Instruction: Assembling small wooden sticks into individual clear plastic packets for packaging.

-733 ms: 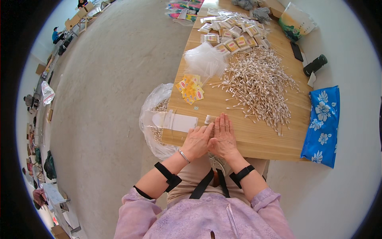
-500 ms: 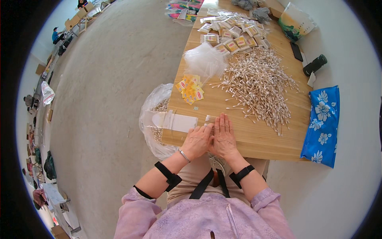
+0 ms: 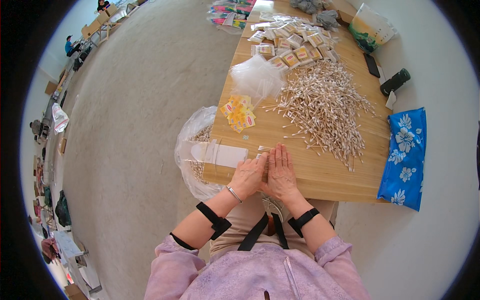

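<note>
At the table's near edge, a small row of cotton swabs [image 3: 264,148] lies between my two hands. My left hand [image 3: 247,178] has its fingers bent and pressed together over the swabs' left side. My right hand [image 3: 281,174] rests on its edge against their right side, fingers straight and together. The hands meet near the thumbs, and they cover most of the row. Left of it lies a white rectangular card or block [image 3: 232,156] with a clear plastic sleeve around its left end. A large loose pile of cotton swabs [image 3: 325,102] spreads farther off to the right.
Yellow printed cards [image 3: 240,113] and clear plastic bags [image 3: 256,77] lie left of the pile, with packed swab packets [image 3: 295,47] behind. A blue flowered pouch [image 3: 404,157], dark flask [image 3: 395,82] and phone [image 3: 371,65] line the right. A swab-filled plastic bag [image 3: 192,125] hangs by the left edge.
My hands stay on the row of swabs with only a very slight shift. The pile and the other things on the table look the same.
</note>
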Tool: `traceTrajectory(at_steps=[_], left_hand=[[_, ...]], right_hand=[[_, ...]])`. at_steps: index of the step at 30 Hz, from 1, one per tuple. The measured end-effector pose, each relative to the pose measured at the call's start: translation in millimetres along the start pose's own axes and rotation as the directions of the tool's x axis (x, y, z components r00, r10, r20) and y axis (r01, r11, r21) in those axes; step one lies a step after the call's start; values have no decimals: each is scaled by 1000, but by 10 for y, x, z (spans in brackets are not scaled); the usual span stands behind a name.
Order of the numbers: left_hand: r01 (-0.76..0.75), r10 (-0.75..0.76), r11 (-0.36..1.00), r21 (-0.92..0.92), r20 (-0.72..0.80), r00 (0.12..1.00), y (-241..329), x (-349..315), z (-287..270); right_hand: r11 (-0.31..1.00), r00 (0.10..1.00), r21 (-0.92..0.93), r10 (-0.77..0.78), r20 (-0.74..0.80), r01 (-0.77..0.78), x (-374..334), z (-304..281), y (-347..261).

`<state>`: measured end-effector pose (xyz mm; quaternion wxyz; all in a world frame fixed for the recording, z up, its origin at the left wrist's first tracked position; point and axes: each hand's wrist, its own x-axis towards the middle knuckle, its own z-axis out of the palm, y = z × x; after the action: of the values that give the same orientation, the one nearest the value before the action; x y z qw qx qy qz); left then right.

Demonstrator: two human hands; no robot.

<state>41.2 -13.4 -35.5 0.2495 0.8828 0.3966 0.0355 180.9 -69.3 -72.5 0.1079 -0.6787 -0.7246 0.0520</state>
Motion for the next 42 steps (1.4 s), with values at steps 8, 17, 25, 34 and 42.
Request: traceTrajectory(at_steps=[8, 17, 25, 34, 42], left_hand=[[-21, 22, 1000, 11, -63, 998, -56, 95, 66], [25, -32, 998, -61, -109, 994, -43, 103, 59], [69, -97, 978, -199, -137, 986, -67, 91, 48], [-227, -308, 462, -858, -395, 866, -104, 218, 388], [-218, -303, 180, -959, -264, 915, -224, 194, 318]], right_hand=[[1000, 1000, -30, -5, -14, 5, 2, 2, -6], [1000, 997, 19, -7, 70, 6, -41, -103, -30], [998, 997, 63, -8, 81, 3, -98, -160, -60], [996, 996, 88, 7, 87, -15, -71, -124, -127], [992, 990, 93, 76, 116, -87, 13, -20, -372]])
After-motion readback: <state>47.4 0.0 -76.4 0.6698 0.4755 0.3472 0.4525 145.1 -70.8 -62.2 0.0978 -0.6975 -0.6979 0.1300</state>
